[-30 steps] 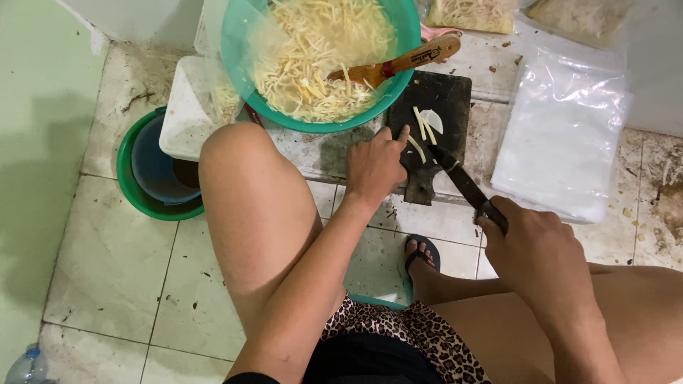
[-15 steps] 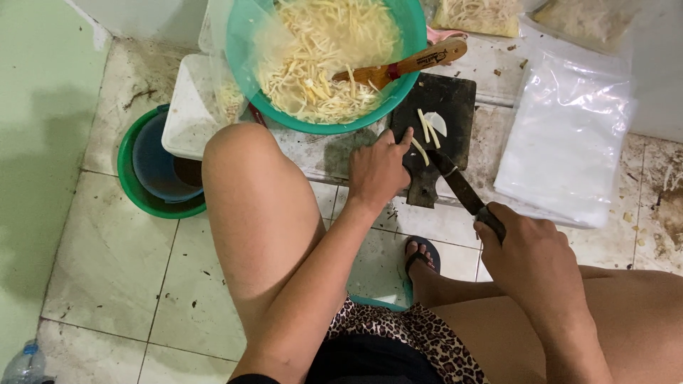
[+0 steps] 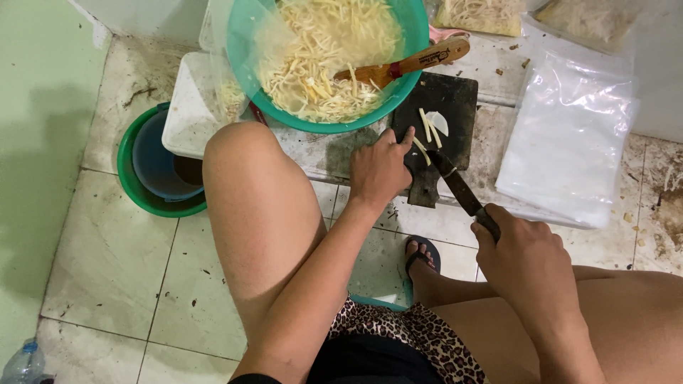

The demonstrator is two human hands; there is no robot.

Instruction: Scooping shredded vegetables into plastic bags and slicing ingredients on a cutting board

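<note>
My left hand (image 3: 380, 169) rests with curled fingers on the near left edge of a black cutting board (image 3: 455, 99), touching pale vegetable strips (image 3: 428, 128). My right hand (image 3: 525, 257) grips the dark handle of a knife (image 3: 457, 186), whose blade points up-left onto the board beside the strips. A thin white slice (image 3: 440, 121) lies just past them. Beyond the board a large green bowl (image 3: 260, 92) holds a heap of shredded pale strips, with a wooden spatula (image 3: 405, 65) lying across its rim.
A white container (image 3: 188, 114) sits under the bowl's left side. A green bucket with a blue tub inside (image 3: 153, 171) stands on the tiled floor at left. Clear plastic bags (image 3: 569, 135) lie right of the board. My knees and sandalled foot (image 3: 421, 257) fill the foreground.
The view has shifted slightly. My left hand stays on the board's edge by the strips and my right hand keeps the knife, its blade now a little closer to the strips.
</note>
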